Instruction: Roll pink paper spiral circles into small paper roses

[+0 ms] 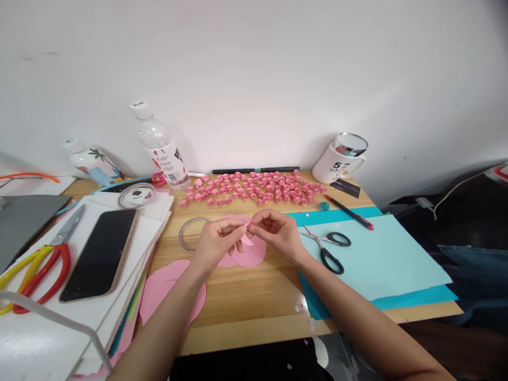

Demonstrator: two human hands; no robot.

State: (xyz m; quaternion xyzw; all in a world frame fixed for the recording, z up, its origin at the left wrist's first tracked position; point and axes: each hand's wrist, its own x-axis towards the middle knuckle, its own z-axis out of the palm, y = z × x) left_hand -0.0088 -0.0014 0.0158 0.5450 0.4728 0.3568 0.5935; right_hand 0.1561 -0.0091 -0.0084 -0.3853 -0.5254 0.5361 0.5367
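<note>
My left hand [222, 241] and my right hand [278, 234] meet over the middle of the table, both closed in a pinch. Between their fingertips is a pink paper strip [247, 239], its upper end curled and partly hidden by the fingers. Beneath the hands lie pink paper circles [252, 256]. A roll of tape [183, 238] rests just left of my left hand. Behind the hands spreads a large group of small rolled pink paper roses [270, 188]. Black-handled scissors [326, 247] lie to the right of my right hand.
Light blue paper sheets [384, 264] cover the right side, with a pencil [349, 211] across them. A mug [337, 161] and a plastic bottle [161, 145] stand by the wall. On the left, a phone [101, 254] and red-and-yellow scissors [43, 264] lie on stacked paper.
</note>
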